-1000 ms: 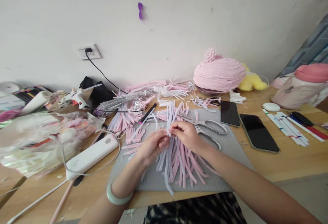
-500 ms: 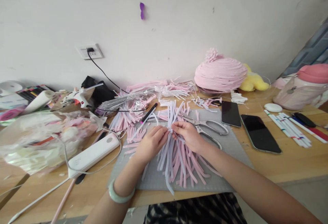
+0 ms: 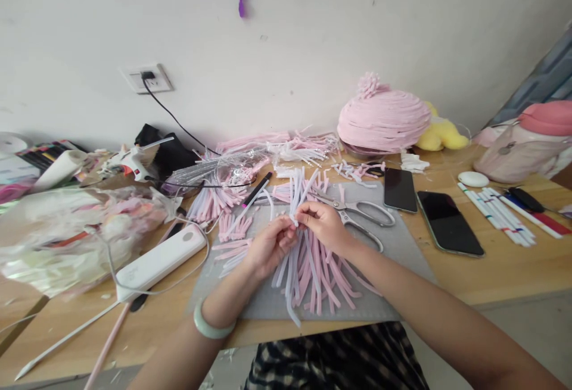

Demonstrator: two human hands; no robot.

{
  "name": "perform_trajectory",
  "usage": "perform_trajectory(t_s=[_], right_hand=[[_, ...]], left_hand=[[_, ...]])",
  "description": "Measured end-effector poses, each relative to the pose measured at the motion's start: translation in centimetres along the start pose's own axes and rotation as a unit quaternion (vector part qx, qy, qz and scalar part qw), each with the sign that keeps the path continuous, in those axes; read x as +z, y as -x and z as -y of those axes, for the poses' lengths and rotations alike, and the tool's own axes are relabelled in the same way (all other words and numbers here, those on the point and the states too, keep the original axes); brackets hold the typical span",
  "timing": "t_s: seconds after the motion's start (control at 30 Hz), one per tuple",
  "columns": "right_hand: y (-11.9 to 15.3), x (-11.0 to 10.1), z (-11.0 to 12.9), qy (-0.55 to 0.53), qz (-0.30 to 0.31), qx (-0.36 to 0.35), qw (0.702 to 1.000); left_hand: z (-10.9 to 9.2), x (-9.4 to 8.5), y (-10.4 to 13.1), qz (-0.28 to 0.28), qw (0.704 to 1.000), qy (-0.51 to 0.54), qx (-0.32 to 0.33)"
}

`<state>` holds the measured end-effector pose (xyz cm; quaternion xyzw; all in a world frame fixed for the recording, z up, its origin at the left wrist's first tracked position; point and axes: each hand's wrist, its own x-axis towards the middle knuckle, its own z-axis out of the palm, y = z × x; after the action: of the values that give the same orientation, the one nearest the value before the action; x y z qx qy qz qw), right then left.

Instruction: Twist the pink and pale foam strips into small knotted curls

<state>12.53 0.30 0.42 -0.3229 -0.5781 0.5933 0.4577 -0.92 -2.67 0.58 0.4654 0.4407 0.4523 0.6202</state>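
Observation:
My left hand (image 3: 272, 244), with a pale green bangle on its wrist, pinches a short whitish pipe cleaner (image 3: 294, 221). My right hand (image 3: 324, 226) grips the same piece with thumb and forefinger, so the fingertips nearly meet. Below and behind them a fanned heap of pink and pale lilac pipe cleaners (image 3: 328, 286) lies on a grey cutting mat (image 3: 393, 277). Just right of my right hand rest silver-handled scissors (image 3: 373, 206), their blades partly covered by pipe cleaners. Shorter pink pieces (image 3: 235, 227) lie to the left of my left hand.
At the right are two phones (image 3: 449, 223) (image 3: 400, 189) and several markers (image 3: 500, 214). A pink wrapped dome (image 3: 384, 121) stands by the wall. To the left lie a white power bank-like case (image 3: 161, 259) with a cable, a glue gun (image 3: 134, 162) and plastic bags (image 3: 40, 241).
My left hand has rolled so its curled fingers show more, and both hands stay together at the pale pipe cleaner. The whole view has shifted slightly.

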Motion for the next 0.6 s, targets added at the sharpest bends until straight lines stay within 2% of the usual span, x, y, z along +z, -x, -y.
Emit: perform_trajectory(t_s=[0.07,0.1,0.17,0.2,0.27,0.37,0.5,0.6], right_hand=[[-0.2,-0.2,-0.1,-0.005,0.016,0.037,0.999],[-0.3,-0.3,-0.1,-0.014,0.024,0.064,0.998],[-0.4,-0.6,-0.1,-0.035,0.033,0.118,0.992],[-0.4,-0.6,-0.1,-0.044,0.038,0.141,0.988],[-0.4,-0.7,0.1,-0.057,0.05,0.172,0.982],[-0.4,-0.7,0.4,-0.074,0.054,0.185,0.978],[-0.3,-0.7,0.8,-0.074,0.048,0.2,0.976],[-0.3,-0.8,1.0,-0.053,0.076,0.22,0.971]], left_hand=[[-0.1,-0.4,-0.3,0.015,1.0,-0.021,-0.017],[-0.2,-0.7,-0.4,0.006,0.998,-0.066,0.003],[-0.7,-1.3,-0.4,-0.021,0.979,-0.184,0.082],[-1.0,-1.5,-0.4,-0.031,0.961,-0.245,0.127],[-1.6,-2.0,-0.3,-0.006,0.91,-0.364,0.199],[-2.1,-2.4,0.0,0.037,0.845,-0.467,0.257],[-1.9,-2.6,0.1,0.044,0.8,-0.516,0.303],[-1.5,-2.6,0.2,0.033,0.764,-0.55,0.337]])
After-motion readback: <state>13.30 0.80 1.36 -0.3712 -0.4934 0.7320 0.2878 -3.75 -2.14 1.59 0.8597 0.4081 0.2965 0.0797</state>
